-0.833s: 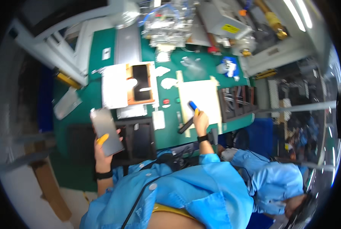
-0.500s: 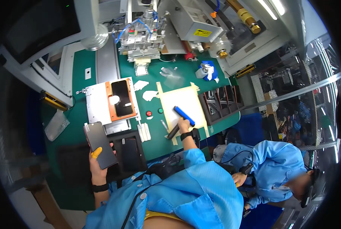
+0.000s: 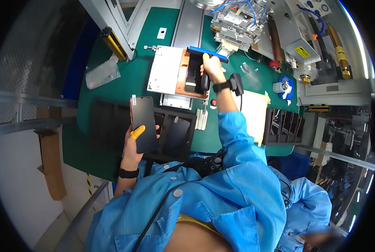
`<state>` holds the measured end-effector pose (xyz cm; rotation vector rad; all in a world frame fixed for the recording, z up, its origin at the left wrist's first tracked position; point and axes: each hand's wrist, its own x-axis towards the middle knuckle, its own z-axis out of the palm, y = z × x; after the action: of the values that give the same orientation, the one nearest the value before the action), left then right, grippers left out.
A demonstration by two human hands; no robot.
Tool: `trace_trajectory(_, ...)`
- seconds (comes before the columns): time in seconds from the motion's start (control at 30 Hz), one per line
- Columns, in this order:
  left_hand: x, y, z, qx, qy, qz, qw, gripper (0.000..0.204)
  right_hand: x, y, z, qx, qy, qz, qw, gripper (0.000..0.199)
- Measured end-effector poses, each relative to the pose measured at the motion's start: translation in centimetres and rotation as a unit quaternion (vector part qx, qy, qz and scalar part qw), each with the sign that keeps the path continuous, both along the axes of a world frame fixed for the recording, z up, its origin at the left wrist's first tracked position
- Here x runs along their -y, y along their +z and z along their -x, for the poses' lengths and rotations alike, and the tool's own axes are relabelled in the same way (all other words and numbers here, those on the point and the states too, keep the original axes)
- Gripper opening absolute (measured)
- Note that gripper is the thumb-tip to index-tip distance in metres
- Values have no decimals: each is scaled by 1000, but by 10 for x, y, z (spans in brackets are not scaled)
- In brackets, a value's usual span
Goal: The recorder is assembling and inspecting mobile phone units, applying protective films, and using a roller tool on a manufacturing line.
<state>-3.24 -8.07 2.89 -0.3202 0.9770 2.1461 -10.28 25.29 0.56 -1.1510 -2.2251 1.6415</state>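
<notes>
My left hand (image 3: 133,140) is closed round a dark smartphone (image 3: 144,124) with a small white tab at its top corner; a yellow finger cot covers the thumb. Wrapped round the black handle of a blue roller (image 3: 210,53), my right hand (image 3: 213,68) is over the orange-brown holder (image 3: 181,86) on the white fixture plate (image 3: 164,69). A second dark phone (image 3: 194,75) lies in that holder, partly hidden by the roller and my hand. Whether the roller touches the phone I cannot tell.
A black foam tray (image 3: 186,147) holding another phone (image 3: 177,135) lies before me. To the right are a taped pale sheet (image 3: 252,113) and a divided black box (image 3: 282,128). A metal machine (image 3: 237,29) stands behind the fixture. A co-worker in blue (image 3: 307,206) is at the right.
My right hand has carried the roller from the pale sheet left and away from me, to the fixture's phone. My left hand still holds its phone. The view has shifted.
</notes>
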Motion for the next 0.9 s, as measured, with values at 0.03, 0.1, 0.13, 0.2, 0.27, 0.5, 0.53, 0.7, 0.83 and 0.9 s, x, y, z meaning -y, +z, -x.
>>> trace_trajectory(0.03, 6, -4, 0, -15, 8, 2, 1000, 35, 16, 8, -14, 18, 67, -37, 997, 41)
trace_trajectory(0.1, 11, -6, 0, -6, 12, -7, 1000, 35, 40, -40, -64, -14, 22, -197, 980, 36)
trace_trajectory(0.13, 14, -7, 1, -4, 22, -7, 1000, 35, 58, -44, -92, -72, 75, -323, 941, 34)
trace_trajectory(0.2, 15, -10, 7, 13, 34, -10, 999, 34, 87, 30, -115, 166, 99, 16, 981, 35)
trace_trajectory(0.27, 16, -8, 4, 37, 21, -7, 999, 33, 64, 11, -103, 61, 90, -200, 974, 35)
trace_trajectory(0.5, 4, -3, 7, 2, -16, -7, 1000, 42, -15, -4, 0, -2, -21, 33, 999, 41)
trace_trajectory(0.53, 5, -3, 4, -1, -11, -18, 1000, 42, 1, 7, -7, 9, -15, -8, 1000, 40)
trace_trajectory(0.7, 4, -4, 2, 39, -6, -17, 999, 45, 71, 15, -116, 113, 64, -108, 986, 34)
trace_trajectory(0.83, -9, -5, 12, 43, -37, -73, 996, 59, 65, 14, -168, 78, -49, 7, 996, 20)
trace_trajectory(0.9, -14, -1, 13, 32, -54, -81, 995, 62, 30, 1, -191, 58, -139, 20, 988, 13)
